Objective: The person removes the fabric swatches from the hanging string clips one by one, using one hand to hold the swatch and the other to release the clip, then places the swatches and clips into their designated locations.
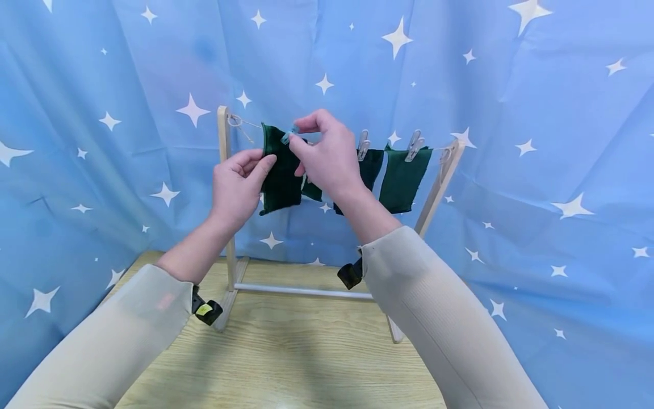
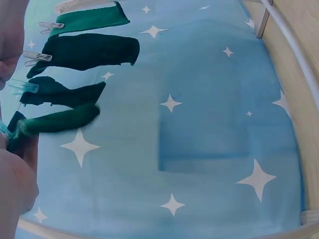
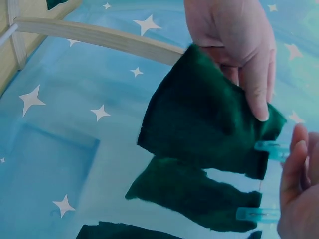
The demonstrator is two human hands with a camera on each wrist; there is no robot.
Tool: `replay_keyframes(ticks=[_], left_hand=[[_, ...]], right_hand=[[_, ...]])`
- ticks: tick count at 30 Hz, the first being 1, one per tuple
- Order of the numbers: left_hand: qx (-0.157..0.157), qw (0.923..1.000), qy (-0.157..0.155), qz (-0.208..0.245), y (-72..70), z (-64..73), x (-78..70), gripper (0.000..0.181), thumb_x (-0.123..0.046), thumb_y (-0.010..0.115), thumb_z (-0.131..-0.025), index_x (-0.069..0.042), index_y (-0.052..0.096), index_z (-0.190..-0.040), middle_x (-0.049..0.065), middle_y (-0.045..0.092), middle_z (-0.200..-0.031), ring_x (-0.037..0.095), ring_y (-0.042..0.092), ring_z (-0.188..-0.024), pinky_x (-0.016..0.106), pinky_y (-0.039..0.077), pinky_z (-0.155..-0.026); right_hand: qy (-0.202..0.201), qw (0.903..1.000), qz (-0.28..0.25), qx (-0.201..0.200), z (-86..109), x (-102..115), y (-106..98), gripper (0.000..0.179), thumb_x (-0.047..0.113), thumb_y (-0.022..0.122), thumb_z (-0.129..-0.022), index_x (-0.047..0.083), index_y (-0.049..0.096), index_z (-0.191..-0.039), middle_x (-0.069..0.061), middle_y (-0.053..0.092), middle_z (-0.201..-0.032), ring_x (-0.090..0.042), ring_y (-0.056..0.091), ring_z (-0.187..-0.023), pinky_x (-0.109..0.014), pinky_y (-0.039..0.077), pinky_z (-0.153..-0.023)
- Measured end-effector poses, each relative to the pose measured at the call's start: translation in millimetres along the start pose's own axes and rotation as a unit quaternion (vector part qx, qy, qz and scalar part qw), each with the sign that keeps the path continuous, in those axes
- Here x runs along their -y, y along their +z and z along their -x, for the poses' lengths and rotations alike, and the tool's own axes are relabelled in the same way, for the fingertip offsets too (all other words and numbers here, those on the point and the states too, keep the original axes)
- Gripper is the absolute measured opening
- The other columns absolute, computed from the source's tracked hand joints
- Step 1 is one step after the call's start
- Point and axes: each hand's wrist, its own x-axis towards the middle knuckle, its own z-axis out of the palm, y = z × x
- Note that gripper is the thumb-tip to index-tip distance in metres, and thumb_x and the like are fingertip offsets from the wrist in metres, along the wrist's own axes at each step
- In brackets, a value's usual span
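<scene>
Bkgd.: blue star-print curtain [image 1: 521,187] noted behind the work. Wood-grain bench [image 1: 286,352] noted below; a wooden rack [image 1: 225,136] is stood on it, w/ cord [image 1: 250,123] tied betw. its posts. Green cloths are hung along the cord; the rightmost cloth [image 1: 406,179] and its dark neighbour [image 1: 370,165] are secured by clear pegs [image 1: 415,146]. The work cloth [image 1: 281,176] is located at the L end, long axis approx. vertical, w/ a smaller-looking cloth [image 3: 189,191] just beside it, secured by a second blue peg [image 3: 257,214].

L hand [image 1: 237,184]: approached from below L; cloth's L edge is pinched, thumb in front, fingers curled behind. R hand [image 1: 329,150]: set higher, reached across from R, fingertips pointed L; a blue peg [image 3: 271,149] is gripped betw. thumb and fingers.

Key relation: peg is positioned at the cloth's top edge, L of R hand and above/R of L hand; R hand is nearer. Peg's long axis is laid across that edge, overlapping it in R wrist view. Full seating on cord: can't be confirmed.
</scene>
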Motion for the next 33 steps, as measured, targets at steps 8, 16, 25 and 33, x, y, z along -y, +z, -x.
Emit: replay_keyframes(ticks=[8, 16, 25, 33], left_hand=[[0.003, 0.9989, -0.043, 0.021, -4.9, 1.9, -13.0, 0.04, -0.032, 0.074, -0.107, -0.003, 0.077, -0.135, -0.002, 0.083, -0.109, 0.005, 0.074, -0.102, 0.019, 0.06, -0.094], [0.059, 0.9915, -0.111, 0.033, -20.8, 11.0, -25.2, 0.045, -0.032, 0.073, -0.108, -0.002, 0.072, -0.142, -0.02, 0.079, -0.099, 0.006, 0.071, -0.111, 0.015, 0.059, -0.093], [0.12, 0.9786, -0.166, -0.019, -39.8, 27.4, -22.2, 0.056, -0.039, 0.07, -0.109, -0.01, 0.062, -0.156, 0.0, 0.079, -0.136, 0.014, 0.063, -0.141, 0.033, 0.05, -0.121], [0.167, 0.9673, -0.185, -0.049, -54.0, 43.5, -12.3, 0.059, -0.046, 0.067, -0.11, -0.015, 0.06, -0.159, -0.002, 0.08, -0.132, 0.008, 0.074, -0.121, 0.028, 0.061, -0.103]], right_hand=[[-0.051, 0.9959, -0.06, -0.043, 4.9, 0, -13, 0.021, 0.018, 0.07, -0.11, 0.005, 0.071, -0.126, -0.007, 0.074, -0.131, -0.019, 0.065, -0.055, -0.029, 0.056, -0.058], [-0.052, 0.9916, -0.088, -0.079, 31.1, -9, -39, 0.022, 0.02, 0.073, -0.108, 0.007, 0.071, -0.125, -0.003, 0.077, -0.13, -0.019, 0.063, -0.051, -0.028, 0.058, -0.057], [0.019, 0.9919, -0.086, -0.092, 87.5, -50, -67, 0.026, 0.023, 0.076, -0.106, 0.009, 0.069, -0.127, 0.001, 0.079, -0.132, -0.017, 0.061, -0.049, -0.027, 0.055, -0.051], [0.156, 0.9768, -0.104, -0.104, 148.6, -102, -89, 0.031, 0.024, 0.078, -0.105, 0.012, 0.068, -0.131, 0.003, 0.076, -0.12, -0.015, 0.061, -0.053, -0.023, 0.054, -0.053]])
